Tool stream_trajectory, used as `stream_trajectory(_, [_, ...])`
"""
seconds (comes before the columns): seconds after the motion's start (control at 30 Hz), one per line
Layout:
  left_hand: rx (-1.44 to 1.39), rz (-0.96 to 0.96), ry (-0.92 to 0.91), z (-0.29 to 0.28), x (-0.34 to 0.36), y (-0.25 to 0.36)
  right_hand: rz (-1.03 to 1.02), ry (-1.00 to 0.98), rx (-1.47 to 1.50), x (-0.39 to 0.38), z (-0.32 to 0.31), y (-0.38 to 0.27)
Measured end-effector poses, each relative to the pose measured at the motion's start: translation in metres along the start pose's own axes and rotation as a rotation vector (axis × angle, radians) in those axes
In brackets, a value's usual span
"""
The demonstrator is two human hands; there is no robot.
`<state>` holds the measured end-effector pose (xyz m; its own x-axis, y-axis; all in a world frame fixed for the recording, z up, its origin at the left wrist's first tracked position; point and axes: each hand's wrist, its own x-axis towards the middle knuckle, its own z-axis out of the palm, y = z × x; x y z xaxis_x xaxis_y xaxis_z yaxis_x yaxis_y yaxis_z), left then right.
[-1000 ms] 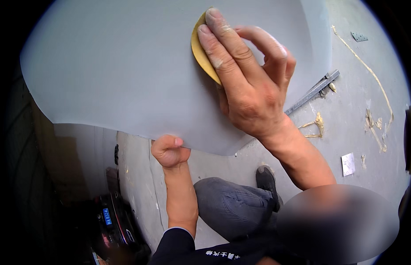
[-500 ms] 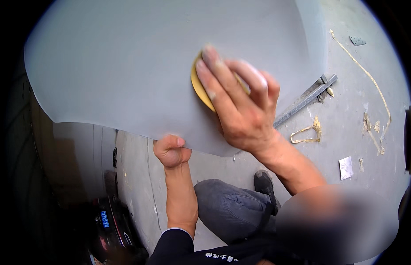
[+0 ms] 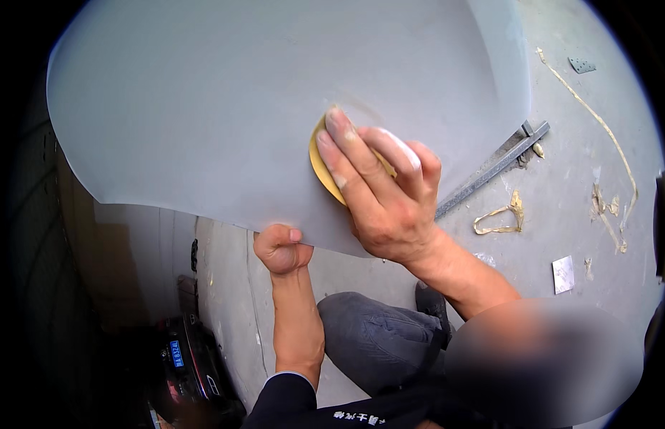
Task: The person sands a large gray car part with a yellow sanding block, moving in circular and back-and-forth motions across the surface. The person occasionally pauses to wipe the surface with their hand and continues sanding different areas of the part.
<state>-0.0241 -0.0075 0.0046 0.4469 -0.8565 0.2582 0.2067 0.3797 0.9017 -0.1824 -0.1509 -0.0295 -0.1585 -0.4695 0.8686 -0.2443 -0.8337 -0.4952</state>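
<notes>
A large, smooth grey panel point(image 3: 204, 121), shaped like a car hood, fills the upper part of the view. My right hand point(image 3: 393, 207) presses a yellow sanding disc point(image 3: 321, 171) flat against its surface, near the lower edge. The fingers lie over the disc, with pale dust on their tips. At the panel's near edge, my left hand point(image 3: 281, 250) is closed round the rim, thumb on top. Its other fingers are hidden below the panel.
A grey metal bar point(image 3: 500, 166) sticks out under the panel's right side. On the floor at right lie a long tape strip point(image 3: 597, 118), crumpled tape point(image 3: 517, 209), a perforated grey scrap point(image 3: 582, 65) and a square sheet point(image 3: 562, 275). A dark car point(image 3: 196, 368) stands at lower left.
My right hand has slid the sanding disc toward me, closer to the near edge. The left hand keeps its grip on the rim. The whole view has shifted slightly.
</notes>
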Motion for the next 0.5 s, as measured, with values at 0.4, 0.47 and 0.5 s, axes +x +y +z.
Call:
stream_trajectory(0.4, [-0.112, -0.007, -0.287, -0.036, -0.005, -0.008, 0.022, -0.036, 0.001, 0.012, -0.01, -0.001])
stream_trajectory(0.47, [0.015, 0.057, 0.061, 0.021, 0.005, -0.014, 0.0, -0.054, -0.02, -0.02, -0.006, 0.001])
stream_trajectory(0.5, [0.093, 0.094, 0.259, 0.04, 0.003, -0.011, -0.021, 0.005, -0.027, -0.01, 0.0, 0.004])
